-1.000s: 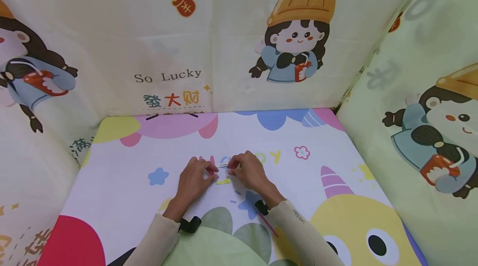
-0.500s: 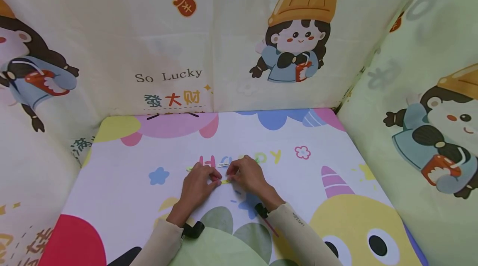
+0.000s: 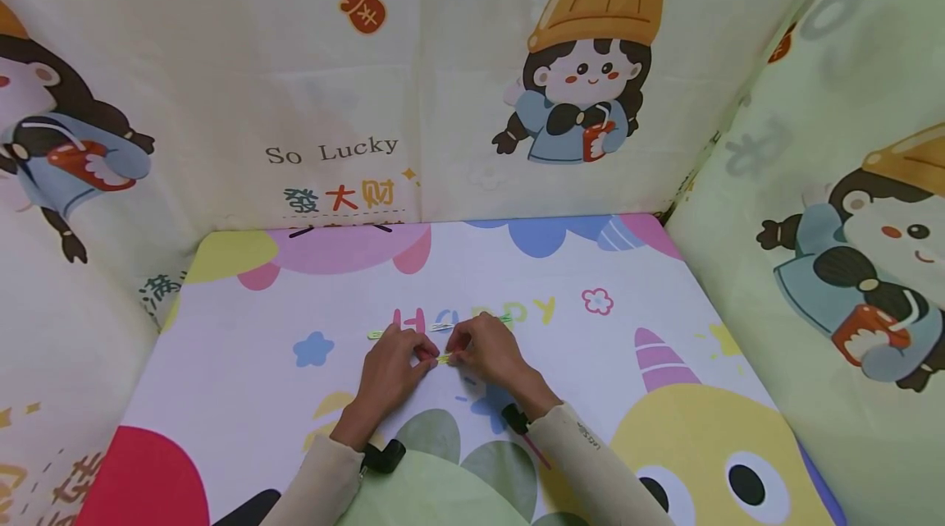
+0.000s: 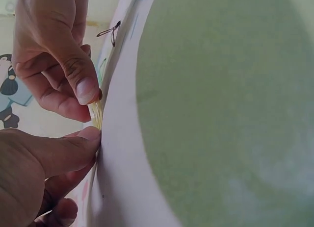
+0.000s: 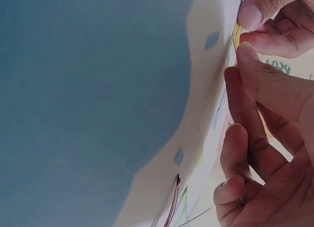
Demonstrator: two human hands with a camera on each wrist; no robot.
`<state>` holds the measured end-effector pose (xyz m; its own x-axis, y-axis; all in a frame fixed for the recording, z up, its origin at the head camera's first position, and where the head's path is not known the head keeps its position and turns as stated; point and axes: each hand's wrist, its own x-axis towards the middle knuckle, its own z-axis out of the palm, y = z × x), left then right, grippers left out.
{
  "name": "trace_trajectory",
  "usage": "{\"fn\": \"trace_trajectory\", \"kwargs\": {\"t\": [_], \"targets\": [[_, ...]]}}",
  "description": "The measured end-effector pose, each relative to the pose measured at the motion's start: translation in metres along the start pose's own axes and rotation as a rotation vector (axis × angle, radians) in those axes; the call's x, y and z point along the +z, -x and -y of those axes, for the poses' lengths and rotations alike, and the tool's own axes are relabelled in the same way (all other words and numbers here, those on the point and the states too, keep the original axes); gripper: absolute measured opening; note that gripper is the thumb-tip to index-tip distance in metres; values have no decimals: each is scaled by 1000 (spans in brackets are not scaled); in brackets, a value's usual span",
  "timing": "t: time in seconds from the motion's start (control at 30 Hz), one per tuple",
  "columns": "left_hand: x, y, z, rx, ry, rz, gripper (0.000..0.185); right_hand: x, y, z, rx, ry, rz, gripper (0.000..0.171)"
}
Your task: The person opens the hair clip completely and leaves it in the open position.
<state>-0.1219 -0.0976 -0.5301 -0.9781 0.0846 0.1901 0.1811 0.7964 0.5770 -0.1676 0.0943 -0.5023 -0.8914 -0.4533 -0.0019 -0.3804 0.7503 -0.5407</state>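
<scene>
The head camera is looking forward and down from above the person's forearms, taking in the whole printed mat (image 3: 244, 362) and the curtain walls around it, with both hands mid-frame and fairly far off. The left wrist camera is sitting almost on the mat, looking along its surface toward the fingertips, very near. The right wrist camera is doing likewise from the opposite side. All three are sharing the yellow clip (image 3: 444, 359) (image 4: 97, 114) (image 5: 237, 31) between the fingertips.

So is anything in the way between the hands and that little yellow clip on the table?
No, nothing visible is. The left hand and the right hand both already pinch the yellow clip between their fingertips, right on the table. The other clips lie farther back, apart from it.
</scene>
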Motion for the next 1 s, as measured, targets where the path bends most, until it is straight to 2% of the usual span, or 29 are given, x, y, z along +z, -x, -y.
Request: {"fn": "trace_trajectory", "kwargs": {"t": [0.37,0.63,0.87,1.0], "targets": [[-1,-1,1,-7,-3,0,16,-4,-2,-3,26,-94,88,10],[-7,-3,2,-5,52,-2,10,-10,-2,-3,9,-167,28,16],[-12,-7,2,-27,138,-5,10,-16,-2,-3,29,-244,16,4],[-14,-8,1,-32,186,7,7,-19,0,-3,46,-267,0,3]]}}
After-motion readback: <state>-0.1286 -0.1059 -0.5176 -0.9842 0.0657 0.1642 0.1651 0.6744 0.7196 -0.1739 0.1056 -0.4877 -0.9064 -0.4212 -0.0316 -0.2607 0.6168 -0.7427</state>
